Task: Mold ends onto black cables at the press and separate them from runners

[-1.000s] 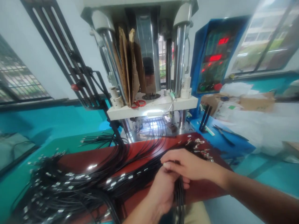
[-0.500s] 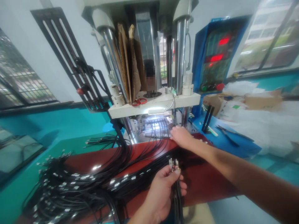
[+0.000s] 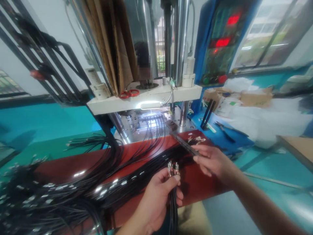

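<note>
Black wires, a thin bunch of them (image 3: 174, 199), stand upright in the left hand (image 3: 158, 199), whose fingers are closed round them just under their metal terminals (image 3: 173, 168). Held that way, the little silver ends poke up clear of the thumb, where they can be got at, while the rest of the bunch hangs down over the near edge of the red mat (image 3: 202, 186).

Just to the right and slightly farther off, the right hand (image 3: 212, 160) pinches the near end of a slim dark metal tool (image 3: 183, 143), tweezers or a thin strip as far as I can tell; its far tip points toward the lit opening of the press (image 3: 149, 98). Tool and terminals are near each other but apart.

More black wires (image 3: 151, 130) run from that lit opening across the mat and spill into a big tangled heap (image 3: 49, 199) at the near left. Red scissors (image 3: 129, 93) lie on the white press platen, cardboard (image 3: 117, 49) is wedged between the columns, and a blue control box (image 3: 217, 42) with red digits stands to the right.
</note>
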`<state>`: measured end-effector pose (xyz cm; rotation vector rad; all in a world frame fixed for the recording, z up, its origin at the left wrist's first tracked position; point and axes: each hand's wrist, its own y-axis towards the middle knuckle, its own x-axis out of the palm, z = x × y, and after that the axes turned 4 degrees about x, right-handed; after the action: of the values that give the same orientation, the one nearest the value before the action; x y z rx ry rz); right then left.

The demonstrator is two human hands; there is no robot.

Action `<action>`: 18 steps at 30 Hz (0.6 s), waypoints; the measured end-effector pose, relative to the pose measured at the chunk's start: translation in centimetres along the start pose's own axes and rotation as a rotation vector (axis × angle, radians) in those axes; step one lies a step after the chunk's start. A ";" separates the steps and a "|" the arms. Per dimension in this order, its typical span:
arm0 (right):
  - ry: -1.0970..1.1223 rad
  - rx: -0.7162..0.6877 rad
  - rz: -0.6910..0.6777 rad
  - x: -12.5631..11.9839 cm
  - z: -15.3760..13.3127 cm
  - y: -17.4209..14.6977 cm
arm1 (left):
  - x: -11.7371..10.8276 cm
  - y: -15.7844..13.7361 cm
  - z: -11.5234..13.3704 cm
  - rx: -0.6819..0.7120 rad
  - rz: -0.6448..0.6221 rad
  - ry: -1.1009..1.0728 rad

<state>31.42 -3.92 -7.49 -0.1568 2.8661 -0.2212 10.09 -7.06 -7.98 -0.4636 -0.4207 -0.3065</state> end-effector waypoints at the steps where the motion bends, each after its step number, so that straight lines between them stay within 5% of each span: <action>1: 0.133 -0.004 0.019 1.0 0.5 -0.8 | 0.1 0.0 0.1 -0.002 -0.002 0.004; 7: 0.523 0.012 0.130 5.5 1.0 -2.1 | 0.4 0.0 0.2 -0.012 -0.021 0.057; 18: 0.437 -0.009 0.171 6.2 1.1 -2.6 | 1.8 0.8 0.2 -0.063 0.023 0.146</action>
<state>25.99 -7.39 -9.61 0.1562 3.2901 -0.2322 11.85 -6.63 -7.25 -0.5039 -0.2637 -0.3299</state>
